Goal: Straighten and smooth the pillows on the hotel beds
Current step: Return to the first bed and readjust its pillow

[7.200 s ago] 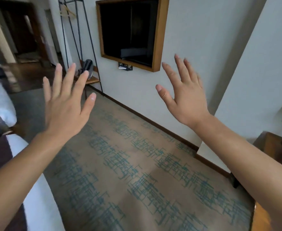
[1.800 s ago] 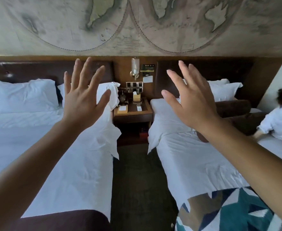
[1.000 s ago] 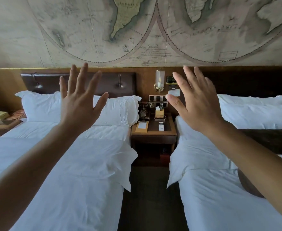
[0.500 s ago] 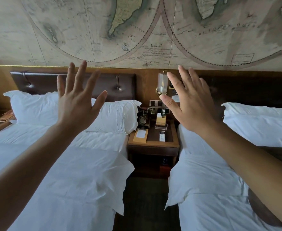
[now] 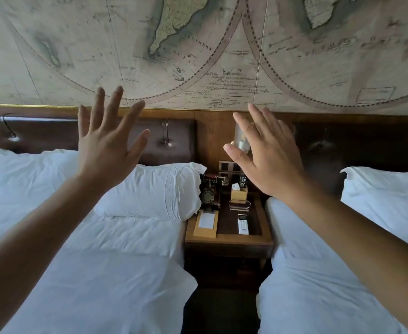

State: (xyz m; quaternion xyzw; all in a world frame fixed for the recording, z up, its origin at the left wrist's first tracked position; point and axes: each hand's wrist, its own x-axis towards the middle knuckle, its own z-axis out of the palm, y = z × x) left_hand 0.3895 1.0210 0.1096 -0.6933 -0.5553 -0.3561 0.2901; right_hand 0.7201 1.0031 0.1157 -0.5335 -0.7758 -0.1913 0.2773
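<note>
Two white beds stand side by side. On the left bed (image 5: pixel 101 273) two white pillows lean against the dark headboard: a creased one (image 5: pixel 157 194) near the nightstand and another (image 5: pixel 22 174) further left. A white pillow (image 5: pixel 385 201) lies on the right bed (image 5: pixel 306 285). My left hand (image 5: pixel 106 143) is raised in the air with fingers spread, in front of the left bed's pillows and touching nothing. My right hand (image 5: pixel 268 160) is held up the same way above the nightstand, empty.
A wooden nightstand (image 5: pixel 229 239) sits between the beds with an old-style telephone (image 5: pixel 209 192), a tissue box (image 5: pixel 239 192), a notepad (image 5: pixel 206 222) and a remote (image 5: pixel 242 224). A wall lamp (image 5: pixel 241 141) hangs above it. A narrow dark carpet aisle (image 5: pixel 219 309) runs between the beds.
The view has moved closer to the headboards and nightstand along the aisle. Both hands stay raised and spread, holding nothing.
</note>
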